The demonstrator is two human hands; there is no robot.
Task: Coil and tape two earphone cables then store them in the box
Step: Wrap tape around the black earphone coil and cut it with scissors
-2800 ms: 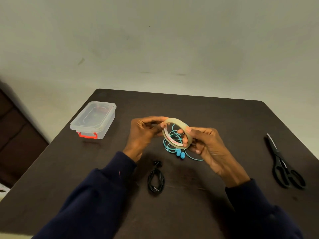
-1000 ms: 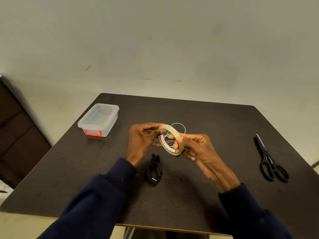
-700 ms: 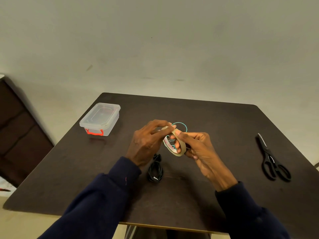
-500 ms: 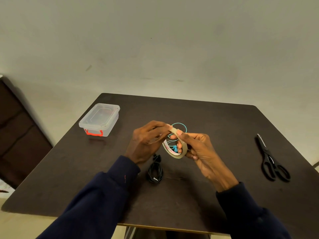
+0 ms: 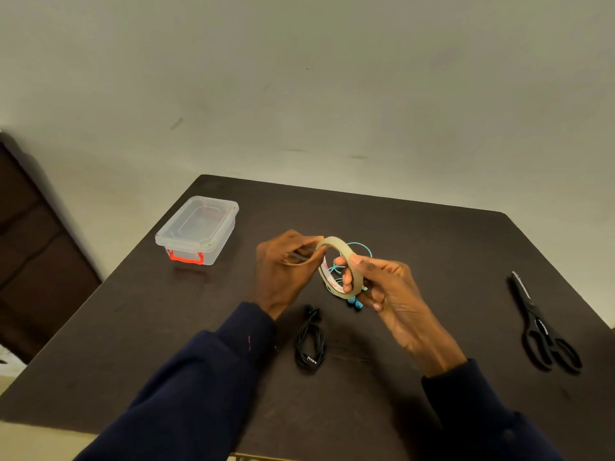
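The teal earphones (image 5: pixel 358 245) are mostly hidden behind the tape roll (image 5: pixel 334 241) and my right hand (image 5: pixel 386 291); I cannot tell whether they lie on the table (image 5: pixel 432 247) or hang from my fingers. My sleeves run off the bottom edge. The dark table stands against a pale wall, with a lidded clear box (image 5: pixel 198 229) at far left and black scissors (image 5: pixel 542 327) at far right. My right hand grips the tape roll, thumb on its outer face. My left hand (image 5: pixel 283 271) pinches at the roll's top edge. The coiled black earphones (image 5: pixel 311 344) lie on the table between my wrists.
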